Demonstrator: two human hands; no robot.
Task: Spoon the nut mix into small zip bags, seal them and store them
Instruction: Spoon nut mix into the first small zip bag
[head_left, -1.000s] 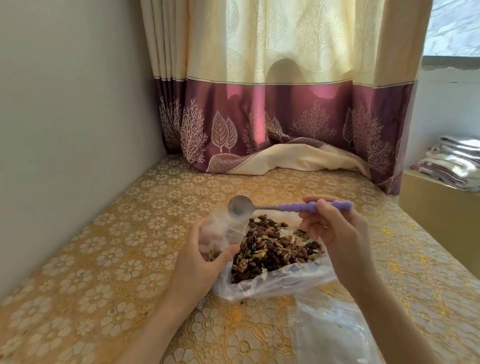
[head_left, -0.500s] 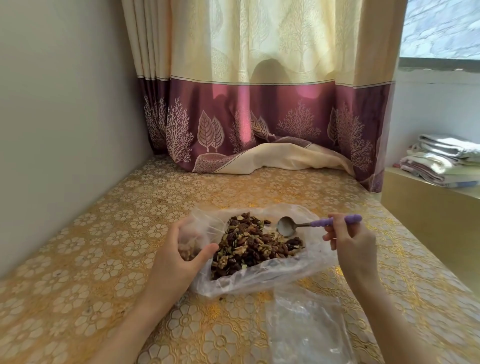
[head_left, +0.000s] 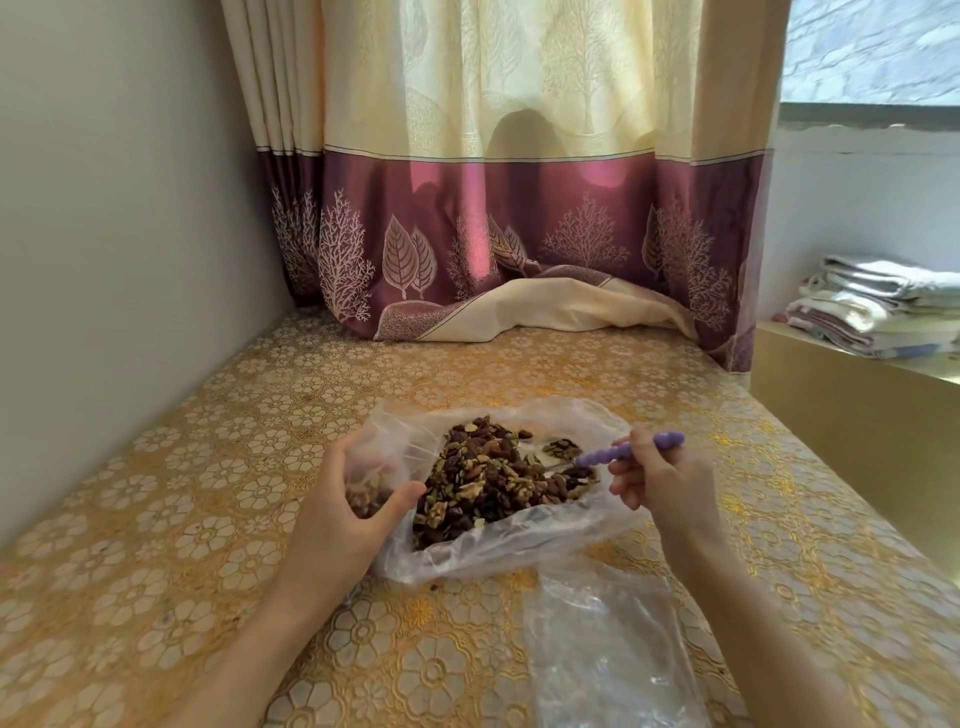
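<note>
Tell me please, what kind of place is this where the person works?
Probably a room in a home, not a workshop. A cream and maroon curtain with leaf patterns hangs at a window, folded towels are stacked on the right, and the work surface wears a gold floral tablecloth.

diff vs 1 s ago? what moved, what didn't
The spoon moved: the right hand swung it from above the small bag's mouth down into the nut mix, where its bowl is now buried. No grip changed. The left hand still holds the small bag; the empty bags lie as before.
</note>
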